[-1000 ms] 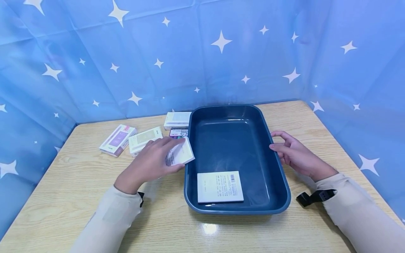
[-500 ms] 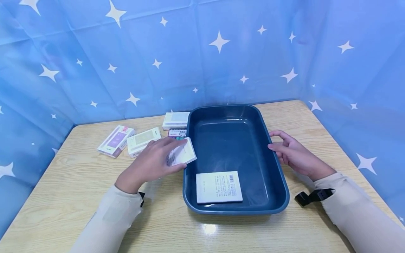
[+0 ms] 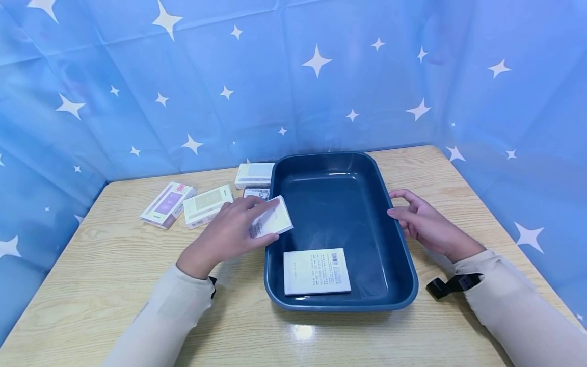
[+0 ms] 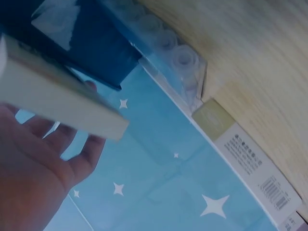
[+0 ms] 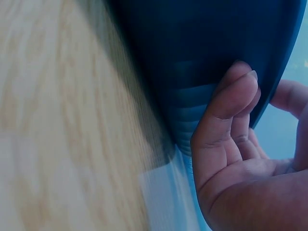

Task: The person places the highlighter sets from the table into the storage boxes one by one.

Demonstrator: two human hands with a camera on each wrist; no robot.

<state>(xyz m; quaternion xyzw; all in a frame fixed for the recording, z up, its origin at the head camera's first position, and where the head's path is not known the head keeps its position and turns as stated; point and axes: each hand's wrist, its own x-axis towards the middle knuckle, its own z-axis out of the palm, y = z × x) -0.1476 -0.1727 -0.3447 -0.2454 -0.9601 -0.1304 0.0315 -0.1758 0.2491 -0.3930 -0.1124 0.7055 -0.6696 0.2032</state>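
My left hand (image 3: 231, 229) holds a small white box (image 3: 275, 219) between thumb and fingers, tilted above the left rim of a dark blue plastic tray (image 3: 344, 219). In the left wrist view the box (image 4: 62, 91) shows its pale side, with fingers behind and below it. My right hand (image 3: 419, 221) grips the tray's right rim; in the right wrist view its fingers (image 5: 236, 96) curl against the outer wall. Inside the tray, at the near left, another white box (image 3: 316, 271) lies flat with printed text and a barcode upward.
Left of the tray lie a box with a purple panel (image 3: 167, 205), a box with a beige panel (image 3: 208, 205) and a white box (image 3: 254, 175) at the back. A pack with a dark printed label (image 3: 258, 192) is partly hidden. A starred blue curtain (image 3: 275, 81) borders the wooden table (image 3: 91, 285).
My left hand has moved slightly to the right with the white box, which now reaches further over the tray's left rim. The right hand stays at the right rim.
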